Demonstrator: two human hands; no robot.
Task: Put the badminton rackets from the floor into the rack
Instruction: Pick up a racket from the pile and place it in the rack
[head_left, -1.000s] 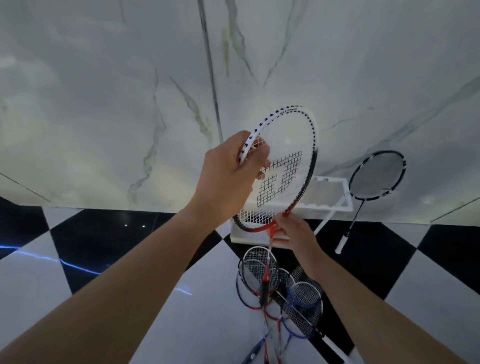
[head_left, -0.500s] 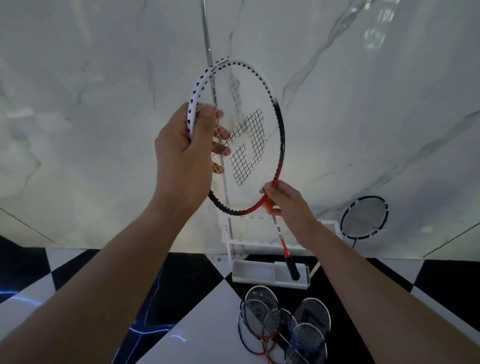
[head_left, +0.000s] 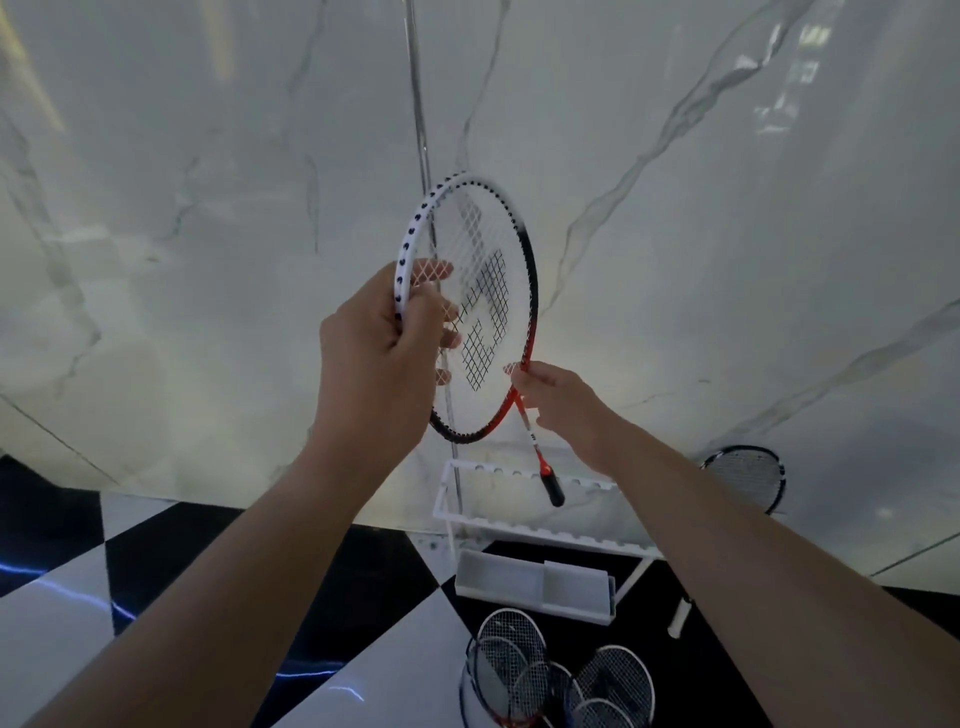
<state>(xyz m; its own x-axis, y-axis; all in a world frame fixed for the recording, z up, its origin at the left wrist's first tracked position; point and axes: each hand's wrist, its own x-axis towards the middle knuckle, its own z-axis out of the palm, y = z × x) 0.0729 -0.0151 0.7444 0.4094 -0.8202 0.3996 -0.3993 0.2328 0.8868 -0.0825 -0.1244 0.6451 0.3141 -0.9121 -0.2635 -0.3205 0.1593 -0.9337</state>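
Both hands grip one racket (head_left: 470, 317) head-up: left hand (head_left: 379, 358) clamped on the frame, right hand (head_left: 558, 400) pinching its throat, apparently steering the handle down toward the white rack (head_left: 524, 525) below; more rackets (head_left: 550, 670) lie on the floor

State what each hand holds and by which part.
Both hold the red-and-white racket: the left hand grips the head's white rim, the right hand its red frame near the throat.
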